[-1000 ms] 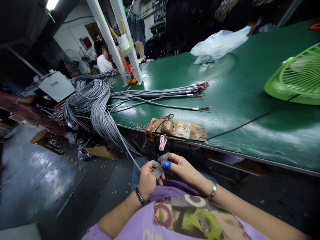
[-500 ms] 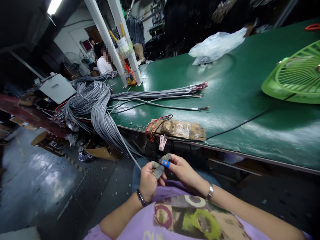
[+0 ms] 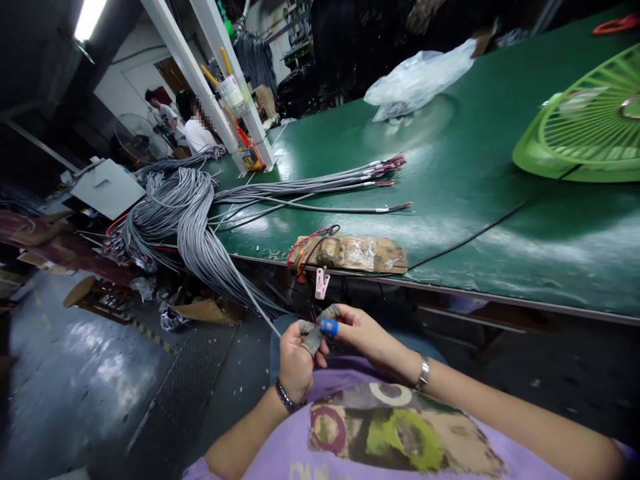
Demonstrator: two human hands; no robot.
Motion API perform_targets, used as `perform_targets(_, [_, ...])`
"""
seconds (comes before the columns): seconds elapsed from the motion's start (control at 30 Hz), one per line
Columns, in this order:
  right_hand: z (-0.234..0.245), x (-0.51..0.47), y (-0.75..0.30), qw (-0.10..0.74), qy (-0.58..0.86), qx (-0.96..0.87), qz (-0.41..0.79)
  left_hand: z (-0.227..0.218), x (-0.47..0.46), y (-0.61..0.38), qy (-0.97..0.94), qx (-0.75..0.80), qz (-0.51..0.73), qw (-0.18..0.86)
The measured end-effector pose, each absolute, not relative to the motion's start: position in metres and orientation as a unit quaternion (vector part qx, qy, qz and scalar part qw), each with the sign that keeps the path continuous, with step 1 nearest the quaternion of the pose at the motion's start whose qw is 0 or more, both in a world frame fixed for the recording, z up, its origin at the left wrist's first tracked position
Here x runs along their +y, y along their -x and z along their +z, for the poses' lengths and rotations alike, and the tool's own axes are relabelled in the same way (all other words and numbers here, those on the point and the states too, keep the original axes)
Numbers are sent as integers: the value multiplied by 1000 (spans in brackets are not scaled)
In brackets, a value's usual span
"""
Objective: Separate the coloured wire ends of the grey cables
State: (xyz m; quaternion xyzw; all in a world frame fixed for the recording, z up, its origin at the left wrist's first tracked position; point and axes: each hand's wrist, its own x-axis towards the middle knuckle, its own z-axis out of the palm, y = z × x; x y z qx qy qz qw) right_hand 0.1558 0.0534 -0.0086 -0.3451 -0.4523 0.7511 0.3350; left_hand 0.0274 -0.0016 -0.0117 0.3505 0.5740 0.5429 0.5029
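Note:
In front of my lap, my left hand (image 3: 299, 357) is closed around a grey cable (image 3: 265, 316) that runs down to it from the big bundle on the table. Fingertip to fingertip with it, my right hand (image 3: 356, 333) pinches at the cable's end; thin reddish wire tips show just above the fingers. Most of the end is hidden by the fingers. Grey tape or cloth wraps cover several fingertips, and a blue wrap sits on my right thumb. Just beyond the hands, a pink clothespin (image 3: 322, 283) hangs at the table edge by a wooden block (image 3: 370, 255) with wires.
The grey cable bundle (image 3: 195, 207) drapes over the edge of the green table (image 3: 480, 127). Stripped cable ends (image 3: 390, 167) lie on top. A green fan (image 3: 585, 127) stands at right, a plastic bag (image 3: 420, 80) behind. A white post (image 3: 225, 80) rises at left; people sit farther back.
The view has shifted slightly, and a second person shows more at the back. My hands stay together on the cable end, with the reddish wire tips now showing more clearly.

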Motion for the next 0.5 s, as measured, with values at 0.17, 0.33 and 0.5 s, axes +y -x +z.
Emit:
perform_targets(0.17, [-11, 56, -155, 352, 354, -460, 734, -14, -1, -27, -365, 580, 537, 492])
perform_targets(0.33, [-14, 55, -155, 364, 357, -422, 750, -12, 1, -28, -355, 574, 548, 495])
perform_targets(0.5, [-18, 54, -153, 372, 356, -416, 749, -9, 2, -29, -328, 558, 565, 512])
